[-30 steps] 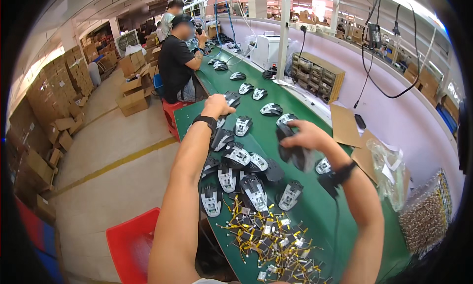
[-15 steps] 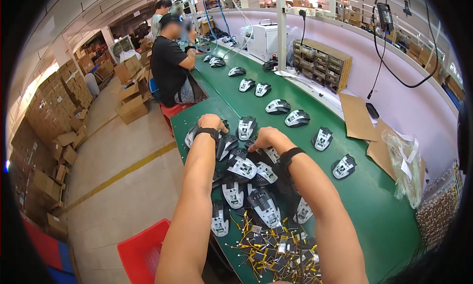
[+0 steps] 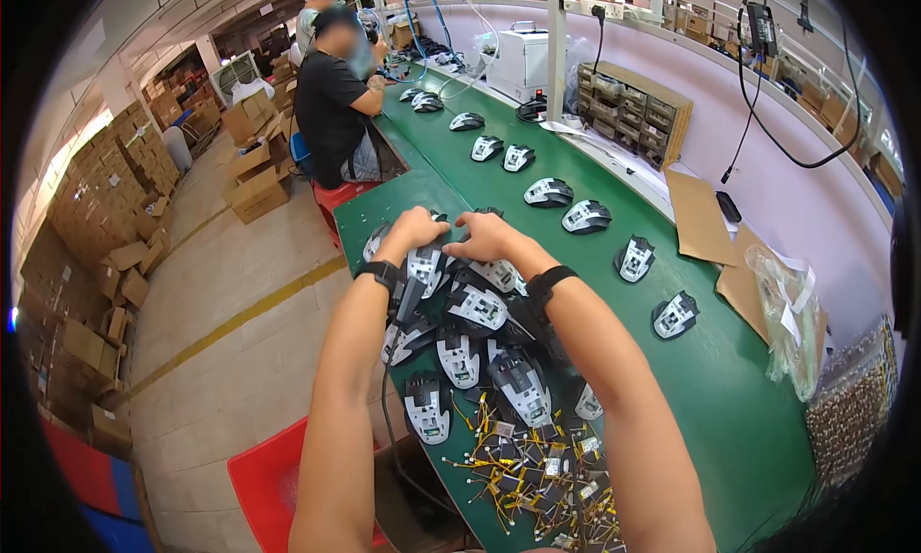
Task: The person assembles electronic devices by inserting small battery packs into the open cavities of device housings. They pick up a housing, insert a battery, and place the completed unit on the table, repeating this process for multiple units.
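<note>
Over the far end of a pile of part-built computer mice, my left hand [image 3: 419,229] and my right hand [image 3: 491,237] are close together. Curled fingers of both hands are at a black and silver mouse [image 3: 427,268] whose underside, without a cover, faces up; their tips are partly hidden. Below my left wrist is a slim black device [image 3: 410,299] with a cord [image 3: 389,409] running down past the table edge. More mice lie around it, such as one with an open slot [image 3: 477,306]. A heap of small batteries with yellow tape and leads [image 3: 537,476] lies nearer me.
Several mice [image 3: 586,216] stand along the green table [image 3: 729,409]. Against the wall are a drawer cabinet [image 3: 633,112], cardboard [image 3: 698,217] and clear plastic bags [image 3: 779,313]. A red bin [image 3: 264,481] is at lower left. A co-worker [image 3: 331,112] sits at the far left.
My right hand has moved left and away from me, toward my left hand. My left hand has shifted slightly farther off. The black device and cord have come into view beside my left arm.
</note>
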The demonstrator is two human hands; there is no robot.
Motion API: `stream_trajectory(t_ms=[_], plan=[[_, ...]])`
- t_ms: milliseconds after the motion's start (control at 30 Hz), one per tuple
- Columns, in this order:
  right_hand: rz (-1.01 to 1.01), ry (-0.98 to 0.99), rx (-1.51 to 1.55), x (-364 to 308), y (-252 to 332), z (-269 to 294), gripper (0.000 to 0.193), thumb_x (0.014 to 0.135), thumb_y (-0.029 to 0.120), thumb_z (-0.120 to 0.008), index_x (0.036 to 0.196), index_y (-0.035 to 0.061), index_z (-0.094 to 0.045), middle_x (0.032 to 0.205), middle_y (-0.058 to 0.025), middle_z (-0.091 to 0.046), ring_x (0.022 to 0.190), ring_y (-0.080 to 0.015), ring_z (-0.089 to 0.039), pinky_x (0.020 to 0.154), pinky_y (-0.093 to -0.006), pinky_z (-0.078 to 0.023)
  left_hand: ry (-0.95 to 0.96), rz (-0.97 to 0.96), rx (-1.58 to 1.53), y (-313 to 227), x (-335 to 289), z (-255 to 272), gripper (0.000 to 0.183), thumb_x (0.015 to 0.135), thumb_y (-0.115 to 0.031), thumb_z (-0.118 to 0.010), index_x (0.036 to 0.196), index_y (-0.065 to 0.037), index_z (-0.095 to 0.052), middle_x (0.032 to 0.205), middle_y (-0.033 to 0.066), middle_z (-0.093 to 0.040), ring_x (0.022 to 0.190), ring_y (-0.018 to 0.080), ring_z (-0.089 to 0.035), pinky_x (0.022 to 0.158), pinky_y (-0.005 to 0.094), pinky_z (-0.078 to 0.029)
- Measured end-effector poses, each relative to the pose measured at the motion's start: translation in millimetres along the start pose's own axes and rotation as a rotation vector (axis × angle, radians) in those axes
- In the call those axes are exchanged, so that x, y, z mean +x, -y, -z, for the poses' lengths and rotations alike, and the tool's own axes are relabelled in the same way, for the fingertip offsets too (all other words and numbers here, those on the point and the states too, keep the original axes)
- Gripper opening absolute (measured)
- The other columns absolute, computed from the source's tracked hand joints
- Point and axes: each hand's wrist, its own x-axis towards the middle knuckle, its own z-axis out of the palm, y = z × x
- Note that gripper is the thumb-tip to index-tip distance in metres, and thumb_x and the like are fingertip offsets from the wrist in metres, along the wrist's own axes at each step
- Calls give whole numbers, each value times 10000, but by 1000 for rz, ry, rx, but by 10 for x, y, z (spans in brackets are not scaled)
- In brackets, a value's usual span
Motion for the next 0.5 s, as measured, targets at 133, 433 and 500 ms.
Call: stream_trajectory(t_ms=[133,433,500], plan=[[73,-8,-20,-38,-26,-172,787,779,585,-708,1252,-32,-581,1145,-246,-660,1065,-354,-648,929,-392,-505,-233,-75,-88,167,-173,-222,392,773,-381,-723,788,9,-686,785,200,-697,777,324,-690,714,413,-523],[61,-161,100,-1104,-121,370,662,861,523,-655,1229,-25,-606,1222,-217,-637,1143,-331,-613,972,-403,-487,-374,-279,-108,104,-413,-251,221,782,-245,-622,801,-28,-659,840,218,-688,862,391,-661,795,490,-520],[70,-163,101,-1699,-131,564,575,881,455,-663,1214,-12,-608,1199,-203,-648,1114,-308,-627,942,-403,-504,-461,-356,-76,192,-473,-250,204,777,-228,-629,799,-28,-661,851,207,-686,863,387,-655,791,483,-518]])
